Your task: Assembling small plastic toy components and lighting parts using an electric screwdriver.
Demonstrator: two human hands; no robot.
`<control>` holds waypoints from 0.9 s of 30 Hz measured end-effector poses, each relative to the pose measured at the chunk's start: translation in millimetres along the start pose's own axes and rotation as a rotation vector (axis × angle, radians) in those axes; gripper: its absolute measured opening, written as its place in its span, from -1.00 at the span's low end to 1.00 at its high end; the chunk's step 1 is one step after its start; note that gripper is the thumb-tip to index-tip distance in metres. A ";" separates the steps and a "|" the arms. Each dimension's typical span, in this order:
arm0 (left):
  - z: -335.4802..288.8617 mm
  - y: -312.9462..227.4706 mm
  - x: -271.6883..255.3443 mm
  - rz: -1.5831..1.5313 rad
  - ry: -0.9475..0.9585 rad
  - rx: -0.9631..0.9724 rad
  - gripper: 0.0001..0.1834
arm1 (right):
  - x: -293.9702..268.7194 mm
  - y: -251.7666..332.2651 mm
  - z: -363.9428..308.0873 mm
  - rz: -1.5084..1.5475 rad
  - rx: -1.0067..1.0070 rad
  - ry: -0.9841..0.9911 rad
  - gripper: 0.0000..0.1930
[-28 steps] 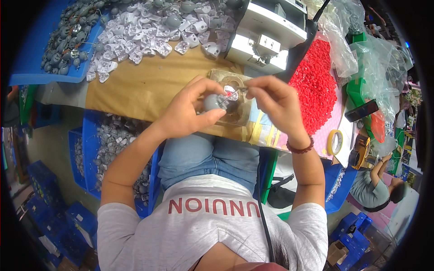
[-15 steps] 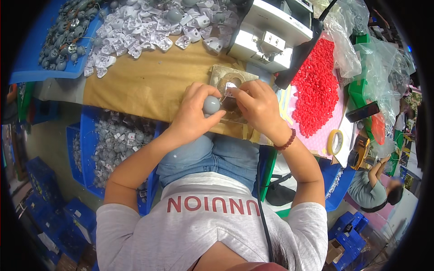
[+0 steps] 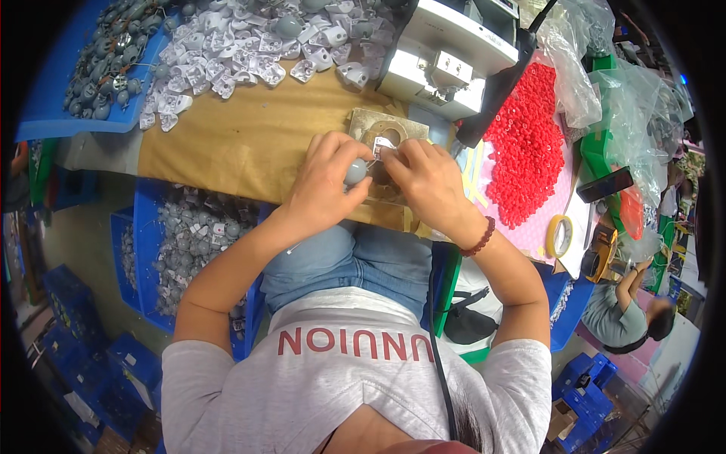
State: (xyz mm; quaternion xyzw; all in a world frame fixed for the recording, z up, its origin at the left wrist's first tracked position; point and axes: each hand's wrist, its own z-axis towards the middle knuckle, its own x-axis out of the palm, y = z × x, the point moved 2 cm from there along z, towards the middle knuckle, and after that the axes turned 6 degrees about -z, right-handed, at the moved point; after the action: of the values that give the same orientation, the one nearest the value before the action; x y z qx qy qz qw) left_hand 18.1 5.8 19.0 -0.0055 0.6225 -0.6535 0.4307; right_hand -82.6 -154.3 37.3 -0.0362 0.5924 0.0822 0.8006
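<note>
My left hand (image 3: 319, 185) is closed round a shiny grey ball (image 3: 355, 172), its fingers covering part of it. Beside it, my right hand (image 3: 435, 185) pinches at a small white piece (image 3: 383, 143) with thumb and forefinger. What looks like a thin wire runs between the ball and the white piece. Both hands are over a worn metal plate (image 3: 414, 130) with a round recess, near the front edge of the table. The fingertips partly hide the white piece and the recess.
White plastic housings (image 3: 249, 57) are heaped at the back. Blue bins of grey balls stand at the far left (image 3: 155, 76) and below the table (image 3: 147, 250). A white machine (image 3: 461, 45), red rings (image 3: 525, 151), yellow tape (image 3: 560, 235) and a phone (image 3: 606, 185) are on the right.
My left fingertips have closed further over the grey ball, so less of it shows, and have come nearer the white piece. My right hand stays almost in place.
</note>
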 end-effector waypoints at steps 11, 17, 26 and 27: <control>2.6 -4.8 16.4 0.473 0.072 0.236 -0.38 | -15.1 -51.2 -38.6 0.629 0.402 -0.048 -0.60; 6.5 -2.9 16.9 0.429 0.084 0.252 -0.45 | -8.7 -42.4 -53.0 0.547 0.363 0.025 -0.62; 9.2 -1.2 13.0 0.403 0.053 0.303 -0.56 | 27.5 -37.0 -45.3 0.802 0.632 -0.465 -0.61; 10.3 -1.5 12.4 0.402 0.038 0.328 -0.62 | 29.6 -36.0 -40.2 1.049 0.645 -0.545 -0.62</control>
State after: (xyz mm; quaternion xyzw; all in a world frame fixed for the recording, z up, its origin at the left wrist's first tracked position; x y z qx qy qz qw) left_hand 15.0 -9.8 16.0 0.2006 0.5049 -0.6467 0.5354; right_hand -105.8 -193.4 -4.2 0.5194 0.3031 0.2855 0.7462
